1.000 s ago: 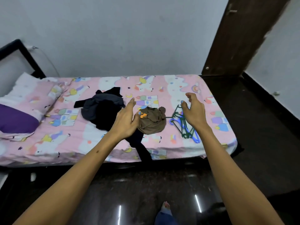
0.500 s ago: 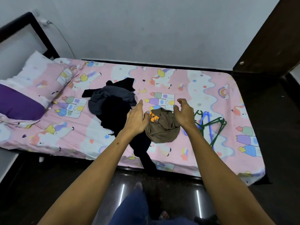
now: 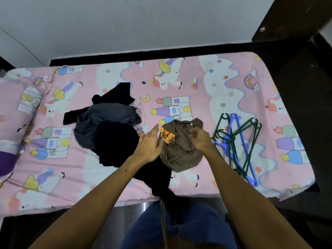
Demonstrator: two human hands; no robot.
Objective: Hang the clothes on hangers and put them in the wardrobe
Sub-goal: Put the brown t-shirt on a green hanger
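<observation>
- The person stands at the near edge of the bed (image 3: 233,72), which has a pink cartoon-print sheet, and both bare arms reach out over it.
- A crumpled brown T-shirt (image 3: 181,157) with an orange print lies on the sheet near the near edge, between the two hands.
- The right hand (image 3: 200,139) is on top of the shirt, fingers curled tight and pinching a bunch of its fabric.
- The left hand (image 3: 150,143) lies at the shirt's left edge with fingers straight and together, fingertips touching the cloth beside the orange print.
- Just left of the shirt is a heap of dark clothes (image 3: 111,133): a grey striped piece on black ones, one black part trailing over the bed's edge.
- To the right of the shirt, green and blue hangers (image 3: 239,141) lie tangled on the sheet.
- A pillow (image 3: 16,108) in matching pink print lies at the far left.
</observation>
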